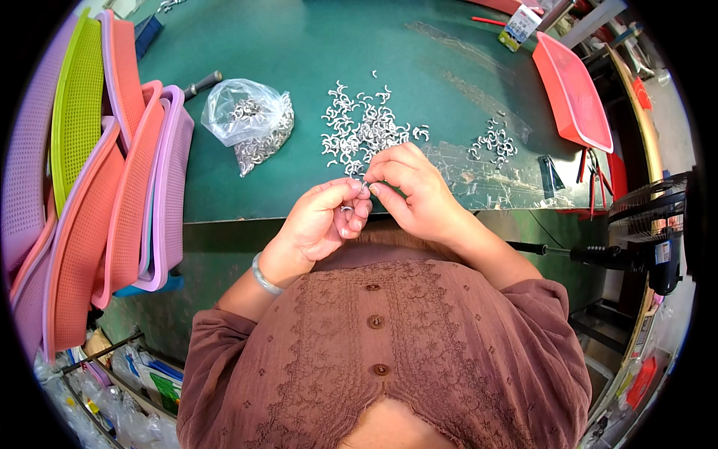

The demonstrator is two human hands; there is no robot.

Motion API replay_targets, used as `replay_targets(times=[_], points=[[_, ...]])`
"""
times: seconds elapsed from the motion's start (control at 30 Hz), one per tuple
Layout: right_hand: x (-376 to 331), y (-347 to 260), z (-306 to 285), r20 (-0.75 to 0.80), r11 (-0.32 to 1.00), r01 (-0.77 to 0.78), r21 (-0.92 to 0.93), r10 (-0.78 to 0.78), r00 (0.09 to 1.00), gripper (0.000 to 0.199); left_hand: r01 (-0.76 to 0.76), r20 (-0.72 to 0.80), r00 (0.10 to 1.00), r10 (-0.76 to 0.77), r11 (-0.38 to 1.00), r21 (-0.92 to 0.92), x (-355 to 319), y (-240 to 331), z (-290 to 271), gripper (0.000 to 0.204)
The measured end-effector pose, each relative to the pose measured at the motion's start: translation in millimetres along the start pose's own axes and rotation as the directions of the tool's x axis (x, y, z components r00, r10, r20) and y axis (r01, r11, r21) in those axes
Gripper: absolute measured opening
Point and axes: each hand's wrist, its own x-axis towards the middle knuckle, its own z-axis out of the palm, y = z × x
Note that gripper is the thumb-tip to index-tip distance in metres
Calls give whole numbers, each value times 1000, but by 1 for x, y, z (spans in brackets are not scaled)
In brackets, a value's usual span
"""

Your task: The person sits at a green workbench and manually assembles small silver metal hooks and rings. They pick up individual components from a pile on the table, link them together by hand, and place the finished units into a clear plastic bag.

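My left hand (323,222) and my right hand (410,191) meet at the near edge of the green table (299,52), fingertips pinched together on a small silver metal clip (360,186). Just beyond my fingers lies a loose pile of the same curved metal clips (359,127). A smaller group of clips (492,141) sits to the right. A clear plastic bag of clips (250,123) rests to the left of the pile. A pale bangle circles my left wrist.
Stacked plastic mesh trays in pink, orange, purple and green (97,187) lean at the left. A red tray (572,90) lies at the far right, red-handled pliers (594,179) near it. A dark fan (651,224) stands at the right. A small carton (520,26) sits far back.
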Motion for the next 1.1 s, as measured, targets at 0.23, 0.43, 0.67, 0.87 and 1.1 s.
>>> replay_targets(times=[0.23, 0.43, 0.67, 0.87, 1.1], points=[[-2, 0, 1, -9, 996, -66, 66, 67, 998, 9, 64, 43, 997, -61, 994, -92, 2, -1, -3, 15], [-2, 0, 0, -1, 992, -85, 88, 86, 996, 7, 30, 16, 999, -29, 998, -49, 0, -2, 3, 15], [-3, 2, -2, 4, 986, -113, 125, 113, 994, 6, -95, -20, 995, 98, 990, 101, 0, -5, 9, 14], [-4, 4, -2, -4, 986, -104, 131, 106, 994, 7, -160, -82, 980, 183, 961, 227, 0, -7, 14, 13], [-1, 2, -7, 26, 998, -40, 58, 38, 999, 9, -145, -81, 983, 167, 963, 225, -1, -7, 13, 13]])
